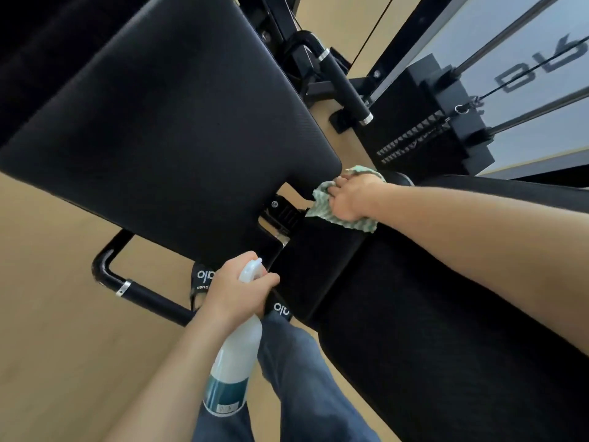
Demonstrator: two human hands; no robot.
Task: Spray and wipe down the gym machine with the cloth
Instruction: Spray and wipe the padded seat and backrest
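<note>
The gym machine has a large black back pad [165, 122] at upper left and a black seat pad [430, 330] at lower right. My right hand [350, 199] presses a green-and-white checked cloth [322, 202] onto the far end of the seat pad, close to the hinge bracket [280, 218] between the two pads. My left hand [236, 291] grips the neck of a white spray bottle [232, 371] with a teal label, its nozzle pointing toward the gap between the pads.
A black handle bar [143, 295] with a chrome ring sticks out at the left. A second black handle [344, 81] and the weight stack [424, 135] with guide rods stand behind. Light wooden floor [63, 346] lies around. My jeans leg [293, 378] and black sandals show below.
</note>
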